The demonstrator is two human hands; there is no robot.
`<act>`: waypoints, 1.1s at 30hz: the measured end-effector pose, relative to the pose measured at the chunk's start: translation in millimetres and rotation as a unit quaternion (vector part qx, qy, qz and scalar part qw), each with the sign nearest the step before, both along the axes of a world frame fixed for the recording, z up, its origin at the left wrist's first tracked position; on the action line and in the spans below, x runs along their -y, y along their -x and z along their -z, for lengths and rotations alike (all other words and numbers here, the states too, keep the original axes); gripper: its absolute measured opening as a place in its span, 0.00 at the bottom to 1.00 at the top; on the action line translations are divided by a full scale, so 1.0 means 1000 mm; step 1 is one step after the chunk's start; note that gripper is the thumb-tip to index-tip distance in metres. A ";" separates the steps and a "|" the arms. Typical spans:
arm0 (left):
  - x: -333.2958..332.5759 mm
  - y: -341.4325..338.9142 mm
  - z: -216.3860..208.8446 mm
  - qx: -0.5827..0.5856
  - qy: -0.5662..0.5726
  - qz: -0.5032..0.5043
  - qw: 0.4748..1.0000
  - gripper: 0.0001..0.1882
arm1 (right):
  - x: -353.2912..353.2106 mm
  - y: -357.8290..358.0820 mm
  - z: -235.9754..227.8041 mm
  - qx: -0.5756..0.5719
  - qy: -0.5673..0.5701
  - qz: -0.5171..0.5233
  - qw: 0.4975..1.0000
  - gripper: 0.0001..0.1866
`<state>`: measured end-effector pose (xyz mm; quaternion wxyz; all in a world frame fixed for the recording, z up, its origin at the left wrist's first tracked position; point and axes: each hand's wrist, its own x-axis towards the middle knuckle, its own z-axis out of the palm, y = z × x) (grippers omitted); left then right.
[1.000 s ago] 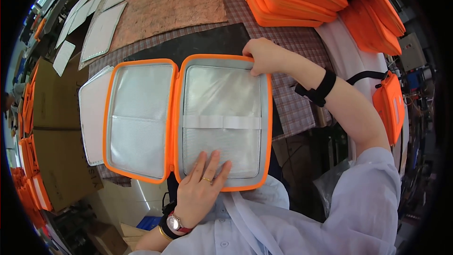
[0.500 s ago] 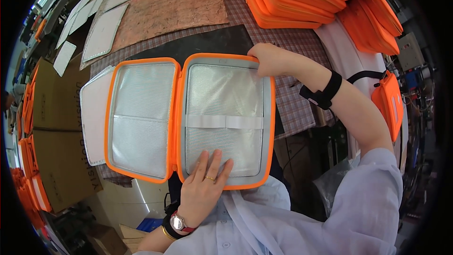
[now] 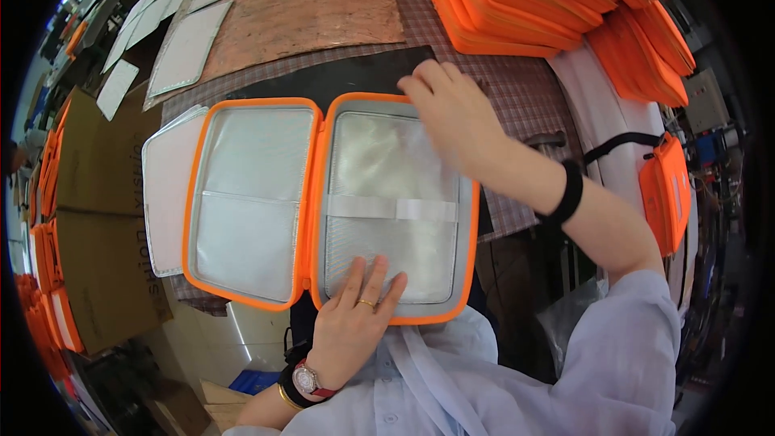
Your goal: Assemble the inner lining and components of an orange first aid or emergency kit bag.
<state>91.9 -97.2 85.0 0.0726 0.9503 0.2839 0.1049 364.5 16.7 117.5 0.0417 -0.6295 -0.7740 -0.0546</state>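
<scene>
An orange zip case (image 3: pixel 322 186) lies spread open before me, its two halves side by side and both lined in silvery grey. A pale elastic strap (image 3: pixel 420 209) crosses the right half. My left hand (image 3: pixel 355 315) rests on the near edge of that half, fingers spread flat over the lining and the thumb hidden. Above the far right corner is my right hand (image 3: pixel 452 113), its fingers bent inward. Whether it pinches anything is hidden. Pale flat panels (image 3: pixel 167 210) stick out from under the left half.
Orange cases (image 3: pixel 517 4) are piled at the back right, and another orange case (image 3: pixel 665 190) sits at the right. More pale panels (image 3: pixel 190 44) lie across a brown board (image 3: pixel 311 12) on the checked cloth (image 3: pixel 517 85). A cardboard box (image 3: pixel 101 218) stands at the left.
My right hand has left the case's far right corner and moved up and inward, with its fingers curled. The left hand stays on the near edge.
</scene>
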 end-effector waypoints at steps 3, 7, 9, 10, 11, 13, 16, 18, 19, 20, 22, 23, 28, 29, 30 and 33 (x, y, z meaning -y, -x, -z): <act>0.001 -0.002 0.002 0.001 0.005 0.006 1.000 0.28 | 0.010 0.013 0.019 -0.127 -0.034 -0.132 0.983 0.20; 0.001 0.000 0.004 0.002 0.009 0.008 1.000 0.29 | -0.002 0.016 0.040 -0.125 -0.055 -0.236 0.962 0.21; 0.000 -0.001 0.003 -0.003 0.013 0.006 1.000 0.29 | -0.007 0.015 0.043 -0.121 -0.031 -0.233 0.964 0.22; -0.001 -0.001 0.002 -0.007 0.017 0.009 1.000 0.28 | -0.010 0.014 0.043 -0.116 -0.006 -0.226 0.967 0.23; -0.001 -0.001 0.001 -0.007 0.019 0.007 1.000 0.28 | -0.012 0.014 0.042 -0.117 -0.005 -0.228 0.967 0.23; -0.002 -0.003 -0.002 -0.007 0.022 0.009 1.000 0.28 | -0.017 0.013 0.037 -0.099 0.030 -0.239 0.965 0.24; -0.005 -0.004 0.000 0.003 0.016 0.021 1.000 0.27 | -0.021 0.021 0.033 -0.054 0.070 -0.222 0.971 0.24; -0.004 -0.007 -0.001 0.000 0.013 0.017 1.000 0.27 | -0.020 0.034 0.034 -0.058 0.069 -0.196 0.976 0.27; -0.004 -0.009 -0.001 -0.002 0.010 0.011 1.000 0.27 | -0.018 0.036 0.036 -0.060 0.068 -0.173 0.981 0.31; -0.004 -0.012 -0.001 -0.001 0.006 0.017 1.000 0.27 | -0.016 0.033 0.042 -0.059 0.064 -0.167 0.982 0.31; -0.006 -0.016 -0.003 0.004 -0.004 0.003 1.000 0.27 | -0.019 0.025 0.051 -0.098 -0.006 -0.207 0.973 0.30; -0.006 -0.017 0.000 0.005 -0.009 0.007 1.000 0.27 | -0.024 0.017 0.044 -0.095 -0.011 -0.203 0.974 0.30; -0.008 -0.010 -0.001 -0.015 -0.014 0.021 1.000 0.28 | -0.004 -0.018 0.015 -0.033 0.129 -0.200 0.971 0.22; -0.007 -0.010 -0.001 -0.020 -0.012 0.016 1.000 0.28 | 0.005 -0.023 0.012 -0.037 0.129 -0.206 0.969 0.22; -0.006 -0.010 -0.002 -0.018 -0.013 0.016 1.000 0.28 | 0.016 -0.029 0.007 -0.005 0.131 -0.176 0.976 0.15; -0.011 -0.011 -0.007 -0.038 -0.029 0.031 0.998 0.27 | 0.030 -0.026 0.018 0.041 0.129 -0.132 0.982 0.11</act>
